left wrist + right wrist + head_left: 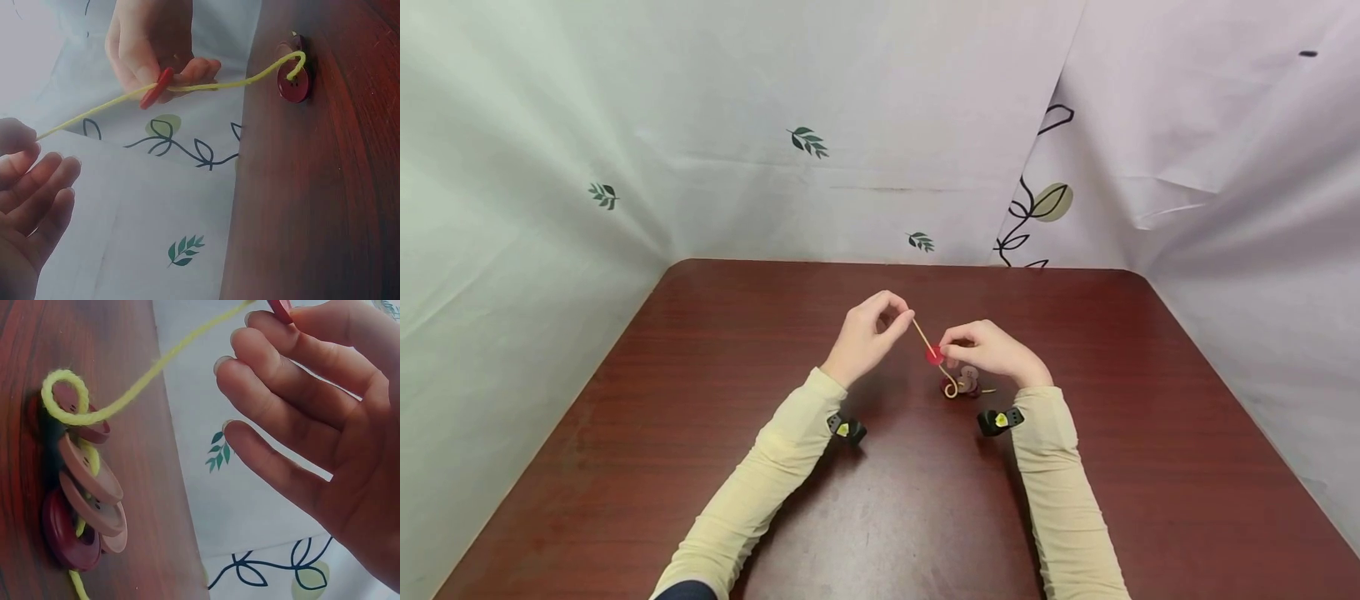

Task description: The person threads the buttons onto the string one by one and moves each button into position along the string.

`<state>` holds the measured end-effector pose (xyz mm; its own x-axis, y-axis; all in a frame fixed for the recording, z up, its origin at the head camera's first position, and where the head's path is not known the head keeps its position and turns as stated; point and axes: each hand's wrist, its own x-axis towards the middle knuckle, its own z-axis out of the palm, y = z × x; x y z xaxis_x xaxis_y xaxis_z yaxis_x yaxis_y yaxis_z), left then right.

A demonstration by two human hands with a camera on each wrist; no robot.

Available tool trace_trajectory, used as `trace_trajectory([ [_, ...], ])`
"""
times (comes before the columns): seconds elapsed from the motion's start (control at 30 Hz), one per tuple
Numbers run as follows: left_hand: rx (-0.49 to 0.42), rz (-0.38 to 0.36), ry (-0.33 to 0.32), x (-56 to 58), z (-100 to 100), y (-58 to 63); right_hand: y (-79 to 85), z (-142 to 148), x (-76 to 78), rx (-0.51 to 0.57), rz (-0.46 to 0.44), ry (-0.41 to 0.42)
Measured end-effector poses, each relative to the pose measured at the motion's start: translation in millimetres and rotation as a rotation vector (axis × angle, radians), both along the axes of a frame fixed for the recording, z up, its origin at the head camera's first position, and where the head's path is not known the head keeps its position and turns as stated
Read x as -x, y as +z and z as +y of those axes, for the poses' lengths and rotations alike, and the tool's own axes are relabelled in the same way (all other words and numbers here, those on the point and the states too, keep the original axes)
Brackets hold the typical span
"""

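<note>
My left hand [868, 335] pinches the upper end of a yellow string [94, 116] between thumb and fingertips. With thumb and forefinger, my right hand [992, 348] pinches a red button [934, 356] by its edge. The string runs through this button, which hangs above the table, and slants down from hand to hand. Farther down, the string loops and passes through several threaded buttons on the table, pinkish-brown ones [94, 472] and a dark red one [72, 540] among them. The right hand's other fingers are spread loosely in the right wrist view.
The threaded buttons lie on a glossy reddish-brown table [880, 508], just below my right hand. A tail of string sticks out beyond them. White cloth [730, 100] with leaf prints hangs behind the table and along both sides.
</note>
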<state>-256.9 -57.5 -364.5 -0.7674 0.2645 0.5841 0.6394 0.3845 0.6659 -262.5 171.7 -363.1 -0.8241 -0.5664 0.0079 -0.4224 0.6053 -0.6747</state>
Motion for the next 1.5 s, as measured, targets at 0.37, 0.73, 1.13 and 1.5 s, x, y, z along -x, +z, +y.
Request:
trace_trajectory([
  [0.37,-0.053,0.025,0.034,1.2,-5,0.8,-2.3,1,0.9,-0.060,-0.067,0.020],
  [0.73,-0.128,0.049,0.040,3.6,-9,5.4,-5.3,5,2.9,-0.106,-0.042,0.051],
  [1.13,-0.185,0.040,0.041,4.7,-15,10.1,-9.2,5,4.4,-0.113,-0.104,0.073],
  [1.5,-0.180,0.078,0.040,6.0,-18,11.5,-12.6,5,3.8,-0.120,-0.135,0.090],
])
